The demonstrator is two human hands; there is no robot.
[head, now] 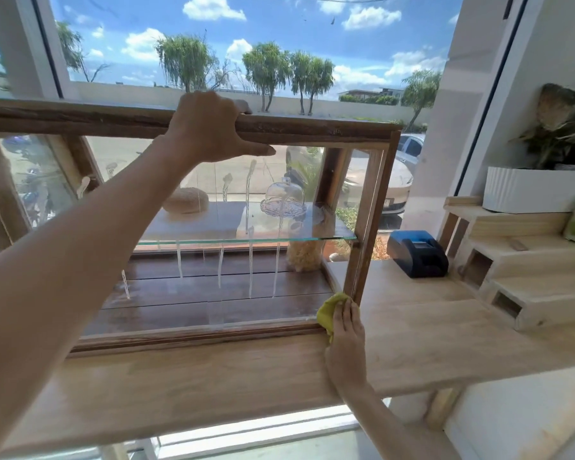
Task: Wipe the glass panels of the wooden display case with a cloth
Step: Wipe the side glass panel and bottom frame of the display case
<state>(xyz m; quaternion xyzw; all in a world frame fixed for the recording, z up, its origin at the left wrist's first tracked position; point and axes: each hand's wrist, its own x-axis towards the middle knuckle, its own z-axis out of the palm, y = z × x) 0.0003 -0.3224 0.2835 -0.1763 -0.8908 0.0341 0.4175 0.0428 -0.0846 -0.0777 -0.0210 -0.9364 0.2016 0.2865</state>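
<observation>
The long wooden display case with glass panels (312, 131) stands on a pale wooden table (412, 327), its long axis running left to right and its front glass facing the near side. White drips streak the front pane. The left hand (213, 127) clasps the top rail near the middle — fingers over the far edge, thumb stretched along the front, a closed grip on the wood. The right hand (344, 336) presses a crumpled yellow-green cloth (331, 312) into the lower right corner of the front pane, where the bottom rail meets the right post; its fingers lie flat over the cloth, holding it against the glass.

Inside, a clear glass shelf (332, 235) spans the case lengthwise and carries a small glass cake dome (283, 197) and a round pale loaf (186, 200).

To the right of the case the table lies bare up to a black receipt printer (417, 254), near the far edge. Farther right stand pale stepped wooden risers (518, 280) with a white ribbed planter (531, 189) on top. A bare strip of table runs along the near edge, in front of the case.
</observation>
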